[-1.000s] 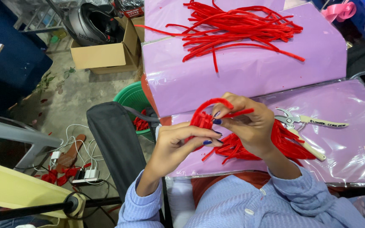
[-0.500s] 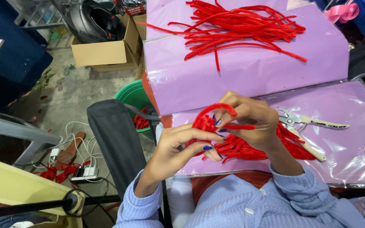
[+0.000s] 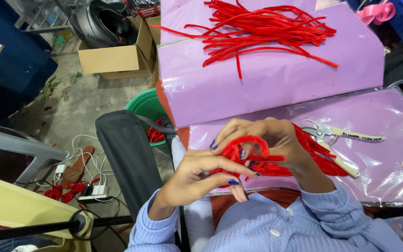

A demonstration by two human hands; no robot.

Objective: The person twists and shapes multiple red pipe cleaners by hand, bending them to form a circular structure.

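My left hand [image 3: 197, 175] and my right hand [image 3: 269, 140] meet over my lap, both gripping a bent red pipe cleaner [image 3: 246, 147] that curls into a loop between the fingers. Under my right hand lies a bundle of red pipe cleaners [image 3: 320, 156] on a purple sheet [image 3: 388, 158]. A pair of cutters with cream handles [image 3: 339, 140] rests just right of my right hand. Farther up, a loose pile of long red pipe cleaners [image 3: 267, 30] sprawls on a second purple sheet [image 3: 276, 88].
A green basket [image 3: 145, 105] with red scraps stands on the floor beside a dark chair back [image 3: 127, 158]. A cardboard box [image 3: 117, 58] holds a black helmet [image 3: 101, 21]. Cables and a power strip [image 3: 89, 189] lie on the floor. Pink ribbon [image 3: 374, 11] sits top right.
My hands have drawn closer together and the red pipe cleaner is bent into a tighter loop between my fingers. The view has shifted slightly.
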